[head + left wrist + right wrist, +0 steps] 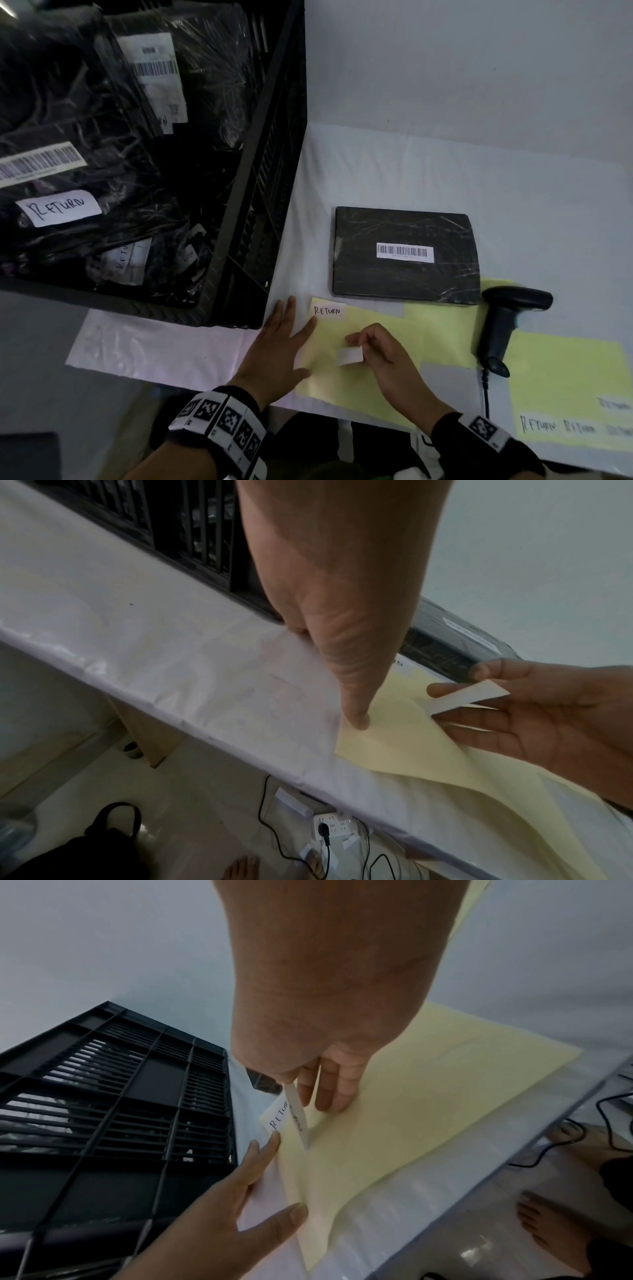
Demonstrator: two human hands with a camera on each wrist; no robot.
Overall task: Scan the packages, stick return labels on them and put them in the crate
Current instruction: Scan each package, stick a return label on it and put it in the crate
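Note:
A black wrapped package (404,274) with a white barcode sticker lies flat on the table, to the right of the black crate (263,192). In front of it is a yellow label sheet (383,380) with one "RETURN" label (328,311) stuck at its far left corner. My left hand (291,329) lies flat with straight fingers and presses the sheet's left edge; the thumb (356,718) pins it. My right hand (359,344) pinches a peeled white label (349,357) just above the sheet, also seen edge-on as the label (297,1112). The package is touched by neither hand.
A black handheld scanner (507,322) lies right of the package with its cable running off the front edge. The crate holds several black packages, some with RETURN labels. A second yellow sheet (565,383) with RETURN labels lies at the front right. The table's front edge is close.

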